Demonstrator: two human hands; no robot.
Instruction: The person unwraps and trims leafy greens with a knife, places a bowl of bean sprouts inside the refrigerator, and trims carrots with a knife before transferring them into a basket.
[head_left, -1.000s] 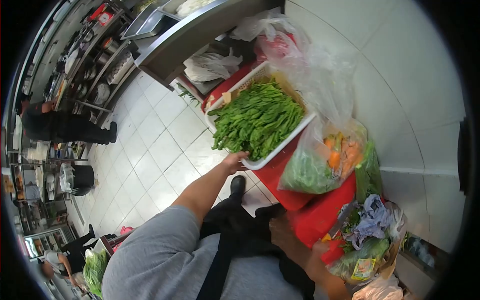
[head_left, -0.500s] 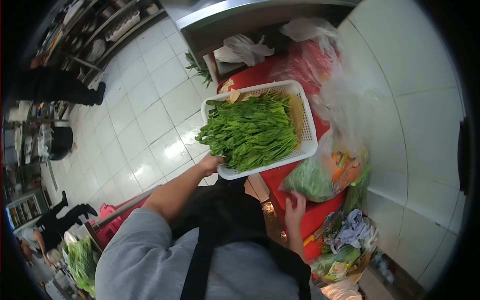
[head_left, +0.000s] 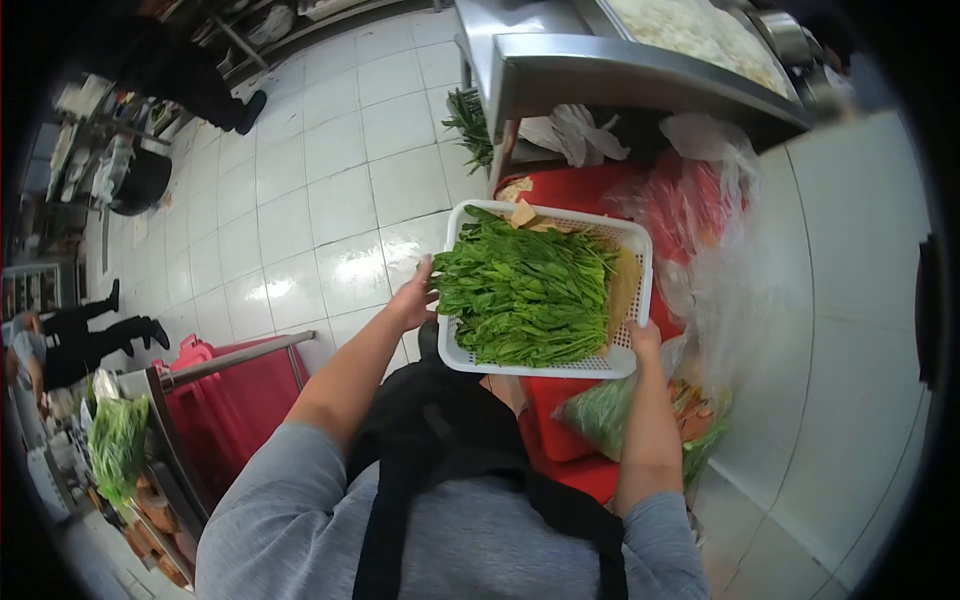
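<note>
A white plastic basket (head_left: 550, 368) of leafy greens (head_left: 525, 285) is held up in front of me, above a red surface. My left hand (head_left: 412, 297) grips its left side, fingers at the rim beside the leaves. On the right side, my right hand (head_left: 645, 342) is closed around the rim. Brown paper (head_left: 624, 285) lines part of the basket under the stems. Behind my right forearm, a clear plastic bag of vegetables (head_left: 592, 415) is partly hidden.
A metal counter (head_left: 640, 75) carrying a tray of pale food (head_left: 700, 38) stands ahead. Clear plastic bags (head_left: 700, 200) lie along the tiled wall at right. A pink bin (head_left: 235, 420) and a metal rail are at left. Two other people stand farther off on the left.
My right hand has come up from beside the vegetable bag and now holds the basket's right side. My left hand has shifted up along the left side. The view has turned.
</note>
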